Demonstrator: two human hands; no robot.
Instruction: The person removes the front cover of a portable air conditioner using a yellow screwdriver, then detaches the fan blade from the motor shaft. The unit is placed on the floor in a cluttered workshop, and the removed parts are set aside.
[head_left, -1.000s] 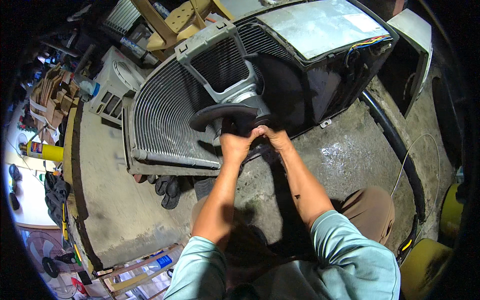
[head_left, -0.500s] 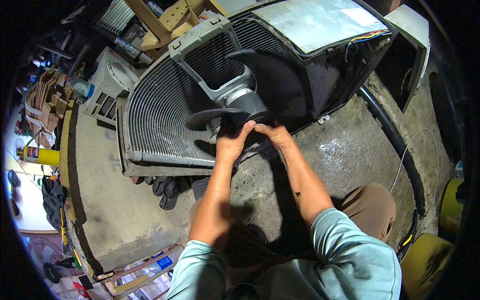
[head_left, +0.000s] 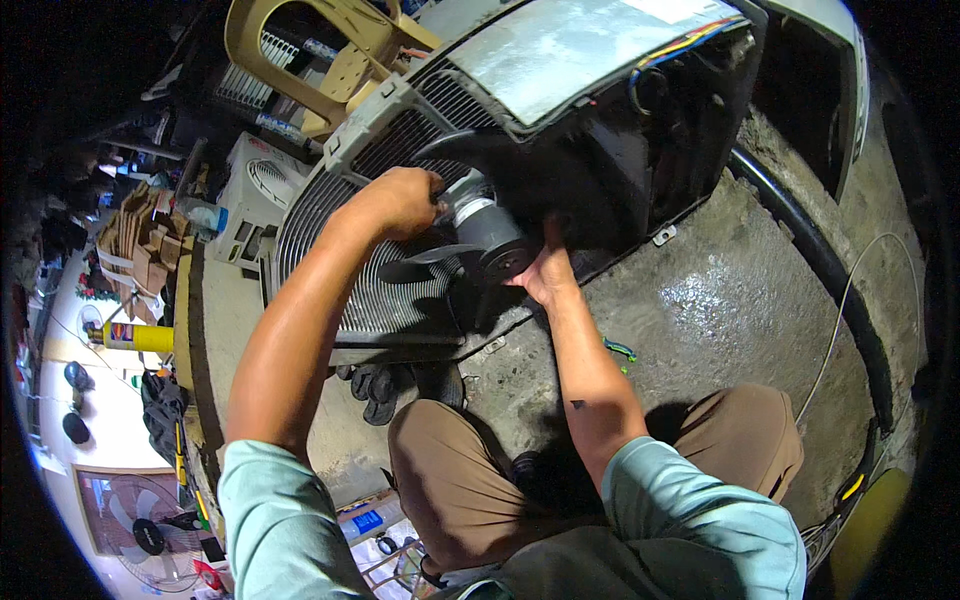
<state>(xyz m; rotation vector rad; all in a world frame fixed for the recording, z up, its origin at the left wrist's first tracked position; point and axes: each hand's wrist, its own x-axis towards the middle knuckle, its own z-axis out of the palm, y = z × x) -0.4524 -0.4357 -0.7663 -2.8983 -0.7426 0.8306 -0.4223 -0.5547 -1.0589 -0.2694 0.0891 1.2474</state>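
A black fan blade assembly (head_left: 505, 262) sits on the motor inside an opened outdoor air-conditioner unit. My right hand (head_left: 546, 275) grips it beside the hub, thumb up against a dark blade and fingers partly hidden below. At the upper left of the fan, my left hand (head_left: 402, 203) is closed with its fingers curled round the grey motor bracket (head_left: 468, 187); the fingertips are partly hidden. Behind the fan curves the finned coil (head_left: 405, 318). To the right stands the unit's dark side panel, under a pale metal cover (head_left: 580, 50).
Coloured wires (head_left: 690, 45) run along the cover's edge. A black hose (head_left: 815, 265) lies on the wet concrete at right. Dark gloves (head_left: 378, 388) lie below the coil. A beige plastic chair (head_left: 345, 70) stands behind the unit, and a yellow canister (head_left: 135, 336) is at left.
My left hand has left the hub and moved up and left to the motor bracket. My right hand stays by the hub, turned with its thumb up. The view has shifted.
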